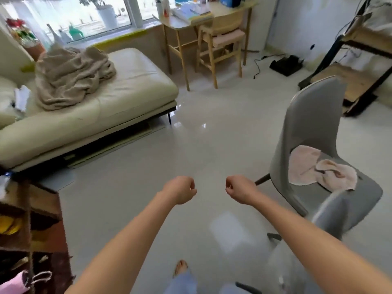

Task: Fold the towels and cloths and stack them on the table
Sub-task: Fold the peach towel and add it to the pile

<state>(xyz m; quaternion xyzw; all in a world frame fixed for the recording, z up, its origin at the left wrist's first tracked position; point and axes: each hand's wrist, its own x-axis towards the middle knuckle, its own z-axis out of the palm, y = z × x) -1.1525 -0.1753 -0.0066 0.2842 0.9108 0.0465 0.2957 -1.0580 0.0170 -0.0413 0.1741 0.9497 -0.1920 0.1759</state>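
My left hand [181, 189] and my right hand [238, 188] are stretched out over the white floor, a short gap between them. Both have their fingers curled into fists and hold nothing. A crumpled pink cloth [318, 169] lies on the seat of a grey chair [311, 115] to the right of my right hand. A large beige towel [70, 77] lies bunched on the cream sofa [131, 98] at the left. The view is blurred.
A wooden desk [180, 26] with a wooden chair [220, 39] stands by the window at the back. A dark shelf unit [31, 225] is at the lower left, a black-framed rack [356, 77] at the right. Cables and a black box [286, 64] lie on the floor.
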